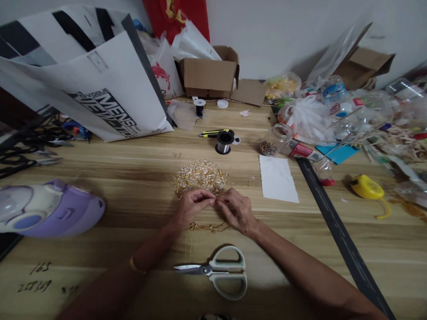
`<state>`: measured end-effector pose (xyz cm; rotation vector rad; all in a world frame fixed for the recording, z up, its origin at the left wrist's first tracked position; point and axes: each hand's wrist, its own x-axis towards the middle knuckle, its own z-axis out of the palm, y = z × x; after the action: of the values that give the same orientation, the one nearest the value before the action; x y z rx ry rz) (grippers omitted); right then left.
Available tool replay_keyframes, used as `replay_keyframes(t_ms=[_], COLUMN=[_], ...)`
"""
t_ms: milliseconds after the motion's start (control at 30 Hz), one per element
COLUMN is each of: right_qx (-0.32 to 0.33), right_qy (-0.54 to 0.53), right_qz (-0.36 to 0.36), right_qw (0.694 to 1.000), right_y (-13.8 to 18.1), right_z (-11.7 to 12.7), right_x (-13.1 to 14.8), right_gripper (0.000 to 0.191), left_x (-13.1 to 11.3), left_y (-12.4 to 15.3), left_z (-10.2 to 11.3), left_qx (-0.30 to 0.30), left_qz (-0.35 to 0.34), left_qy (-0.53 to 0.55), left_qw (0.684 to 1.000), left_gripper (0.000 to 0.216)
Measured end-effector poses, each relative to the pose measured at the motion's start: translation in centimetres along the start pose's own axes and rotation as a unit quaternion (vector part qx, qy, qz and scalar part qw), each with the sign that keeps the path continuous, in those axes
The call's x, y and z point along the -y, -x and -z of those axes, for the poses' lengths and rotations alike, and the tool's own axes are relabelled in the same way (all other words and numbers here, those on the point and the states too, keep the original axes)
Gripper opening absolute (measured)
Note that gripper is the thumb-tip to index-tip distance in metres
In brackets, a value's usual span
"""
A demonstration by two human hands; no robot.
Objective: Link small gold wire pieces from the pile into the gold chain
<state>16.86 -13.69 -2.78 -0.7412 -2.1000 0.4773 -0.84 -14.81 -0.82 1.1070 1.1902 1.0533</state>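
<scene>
— How far along are you, would you say?

— Judging by what lies on the table (104,175), early. A short strand (207,227) of gold links lies just under your wrists, while the pile (200,175) of loose gold pieces just beyond your hands is large. So a little is strung and most is left (that is my reading of the heap, not a count).

— And my hands?

— Your left hand (192,207) and right hand (237,210) meet at the fingertips, both sets of fingers closed in a pinch on one small gold piece at the near edge of the pile. It is too small to make out how it is joined.

— What else is around me, left to right?

— Far left, a purple device (43,209) near the table edge, with dark tools (24,155) behind it. Then a big white bag (97,81) lying over. Behind the pile, a wire spool (224,142) and a yellow-handled tool (214,132), well apart from your hands. Scissors (220,271) lie closed between your forearms, near you. Right of the pile, a white slip (277,178), a bead jar (275,141) on its side, a long black ruler (340,234), and a yellow tape measure (368,188).

— Anything in my way?

— Only the scissors, close under your arms; the rest stands clear.
</scene>
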Motion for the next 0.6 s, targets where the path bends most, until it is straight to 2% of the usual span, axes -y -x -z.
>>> replay_keyframes(t_ms=[600], right_qx=[-0.008], right_qy=[-0.013], right_qz=[0.002], right_qw=[1.0], right_y=[-0.17], right_z=[0.13], right_x=[0.22], right_gripper=[0.009], left_x=[-0.11], left_y=[0.08], left_z=[0.05], left_qx=[0.009], left_qz=[0.015], left_qy=[0.012], left_qw=[1.0], left_gripper=[0.016])
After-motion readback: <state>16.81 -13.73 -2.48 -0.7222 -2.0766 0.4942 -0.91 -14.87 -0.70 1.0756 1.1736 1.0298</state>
